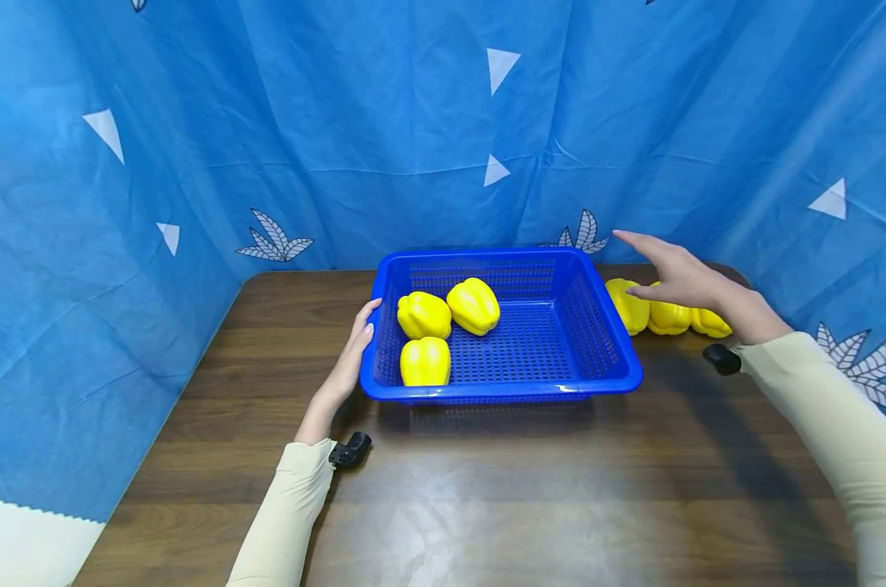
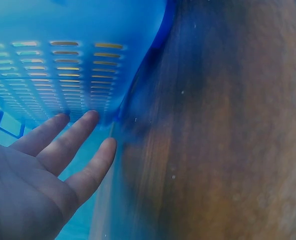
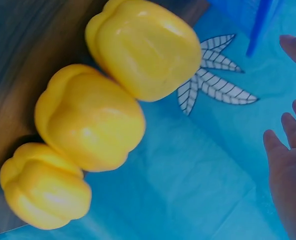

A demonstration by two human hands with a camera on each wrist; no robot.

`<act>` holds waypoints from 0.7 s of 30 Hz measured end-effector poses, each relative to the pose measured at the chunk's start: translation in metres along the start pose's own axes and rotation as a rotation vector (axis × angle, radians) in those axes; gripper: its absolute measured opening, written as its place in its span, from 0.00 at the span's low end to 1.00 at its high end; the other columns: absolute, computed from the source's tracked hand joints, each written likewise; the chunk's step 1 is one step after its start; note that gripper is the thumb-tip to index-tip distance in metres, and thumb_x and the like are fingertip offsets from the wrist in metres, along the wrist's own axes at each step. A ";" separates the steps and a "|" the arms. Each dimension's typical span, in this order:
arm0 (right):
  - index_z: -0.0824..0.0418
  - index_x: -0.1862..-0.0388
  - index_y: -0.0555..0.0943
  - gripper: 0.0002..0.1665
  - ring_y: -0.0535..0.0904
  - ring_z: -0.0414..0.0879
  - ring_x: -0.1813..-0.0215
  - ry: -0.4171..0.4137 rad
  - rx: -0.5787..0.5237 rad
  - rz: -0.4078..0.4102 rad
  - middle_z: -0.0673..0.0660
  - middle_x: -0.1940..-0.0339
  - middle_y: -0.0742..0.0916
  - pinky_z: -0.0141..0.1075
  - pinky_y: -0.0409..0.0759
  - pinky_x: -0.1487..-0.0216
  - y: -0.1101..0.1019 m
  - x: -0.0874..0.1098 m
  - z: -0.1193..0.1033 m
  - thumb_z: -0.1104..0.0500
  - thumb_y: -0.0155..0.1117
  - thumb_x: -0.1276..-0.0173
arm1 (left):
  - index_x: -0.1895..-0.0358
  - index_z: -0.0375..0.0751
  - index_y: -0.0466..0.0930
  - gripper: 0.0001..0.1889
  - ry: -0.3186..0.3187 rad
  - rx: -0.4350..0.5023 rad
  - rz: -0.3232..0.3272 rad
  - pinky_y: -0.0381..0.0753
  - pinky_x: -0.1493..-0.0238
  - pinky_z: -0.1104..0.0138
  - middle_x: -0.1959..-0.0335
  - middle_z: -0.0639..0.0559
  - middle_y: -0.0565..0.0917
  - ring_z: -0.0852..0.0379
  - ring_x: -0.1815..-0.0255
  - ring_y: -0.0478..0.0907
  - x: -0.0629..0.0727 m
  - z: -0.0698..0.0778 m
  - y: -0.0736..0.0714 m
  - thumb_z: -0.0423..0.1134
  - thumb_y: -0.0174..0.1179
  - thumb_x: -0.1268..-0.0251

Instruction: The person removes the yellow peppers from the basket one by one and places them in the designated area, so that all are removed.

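A blue plastic basket with slotted walls stands on the table, holding three yellow bell peppers, one of them at the front left. My left hand rests against the basket's left side. In the left wrist view its fingers reach out nearly straight to the slotted wall. To the right of the basket, three more yellow bell peppers sit in a row. Above that row hovers my right hand, thumb and fingers spread apart, with nothing in its grasp.
The brown wooden table has a blue patterned curtain along its back and sides. Small black wrist cameras are strapped at both sleeves.
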State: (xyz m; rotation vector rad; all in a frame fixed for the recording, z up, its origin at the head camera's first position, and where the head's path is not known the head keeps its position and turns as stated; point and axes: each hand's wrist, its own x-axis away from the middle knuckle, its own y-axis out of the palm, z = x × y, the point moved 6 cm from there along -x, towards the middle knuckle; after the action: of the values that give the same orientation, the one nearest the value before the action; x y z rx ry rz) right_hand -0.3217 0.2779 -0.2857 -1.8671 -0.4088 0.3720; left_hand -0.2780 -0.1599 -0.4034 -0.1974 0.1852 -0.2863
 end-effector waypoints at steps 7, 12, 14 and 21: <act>0.57 0.25 0.51 0.50 0.57 0.68 0.29 -0.030 -0.003 0.005 0.69 0.26 0.60 0.66 0.59 0.35 0.000 -0.008 -0.014 0.66 0.65 0.42 | 0.26 0.53 0.42 0.27 0.006 -0.003 -0.002 0.57 0.31 0.39 0.23 0.47 0.43 0.39 0.26 0.50 -0.001 0.000 0.000 0.48 0.27 0.26; 0.59 0.25 0.52 0.49 0.57 0.67 0.29 -0.055 -0.002 0.009 0.69 0.27 0.61 0.66 0.59 0.34 0.002 -0.014 -0.019 0.68 0.65 0.42 | 0.26 0.53 0.42 0.27 0.010 -0.006 0.000 0.56 0.31 0.39 0.23 0.48 0.43 0.39 0.26 0.50 -0.003 0.000 0.000 0.48 0.27 0.26; 0.59 0.25 0.52 0.49 0.57 0.67 0.28 -0.062 0.003 0.014 0.69 0.27 0.61 0.65 0.59 0.34 0.004 -0.016 -0.020 0.67 0.66 0.43 | 0.26 0.53 0.42 0.27 0.009 -0.007 -0.002 0.56 0.31 0.39 0.23 0.48 0.43 0.39 0.26 0.50 -0.003 0.000 0.000 0.48 0.27 0.26; 0.60 0.26 0.53 0.49 0.56 0.66 0.27 -0.095 -0.004 -0.006 0.67 0.26 0.61 0.65 0.59 0.33 0.009 -0.028 -0.032 0.65 0.67 0.43 | 0.26 0.53 0.42 0.27 0.001 -0.009 0.001 0.56 0.31 0.39 0.23 0.47 0.43 0.39 0.26 0.49 -0.002 -0.002 -0.001 0.48 0.27 0.26</act>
State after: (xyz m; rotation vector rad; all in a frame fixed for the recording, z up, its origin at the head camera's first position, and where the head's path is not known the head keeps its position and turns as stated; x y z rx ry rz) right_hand -0.3311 0.2357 -0.2820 -1.8567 -0.4801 0.4576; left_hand -0.2802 -0.1607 -0.4051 -0.2056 0.1874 -0.2845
